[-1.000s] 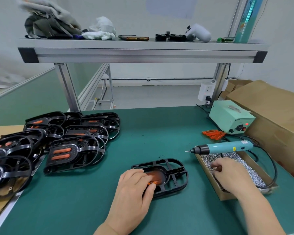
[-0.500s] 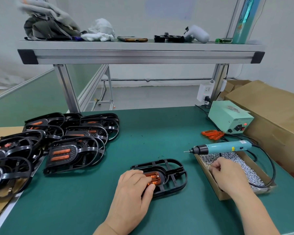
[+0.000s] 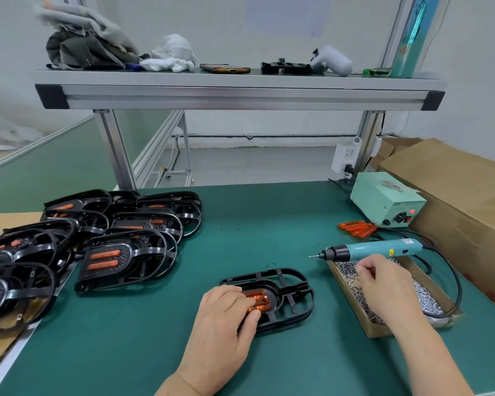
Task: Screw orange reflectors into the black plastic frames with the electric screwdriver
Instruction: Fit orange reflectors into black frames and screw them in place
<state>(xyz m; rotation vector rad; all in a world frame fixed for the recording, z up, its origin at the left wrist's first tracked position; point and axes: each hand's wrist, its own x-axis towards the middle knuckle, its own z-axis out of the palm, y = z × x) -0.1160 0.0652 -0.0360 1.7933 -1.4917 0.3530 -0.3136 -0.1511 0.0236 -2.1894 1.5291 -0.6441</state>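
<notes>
Your right grip (image 3: pixel 383 287) has come up out of the screw box (image 3: pixel 352 307). A second ago its fingers were down among the loose screws (image 3: pixel 425 295), and now they are drawn together in a pinch above the pile, knuckles bent. I judge they are closed on a single screw, though anything that small between the fingertips (image 3: pixel 362 272) is too fine to make out. Your left grip (image 3: pixel 226 318) has not shifted in that time. Its bent fingers cover the left part of the orange reflector (image 3: pixel 260 299) and the thumb tucks against its near edge, so it is clamping the reflector down into its seat in the black frame (image 3: pixel 293 298). That frame lies flat on the green counter (image 3: pixel 269 224) just in front of you. The electric screwdriver (image 3: pixel 375 249) lies untouched where it was, resting across the far edge of the screw box with its bit pointing left, just beyond your right knuckles. The picking step therefore looks finished. The screw still has to go to a hole in the reflector or onto the bit, and you have not yet taken up the driver. Farther out, the spare reflectors (image 3: pixel 356 228) sit near the pale green power unit (image 3: pixel 386 201). The heap of finished frames (image 3: pixel 126 252) at the left of the counter already shows orange inserts, so this piece looks like one more in a long run.
</notes>
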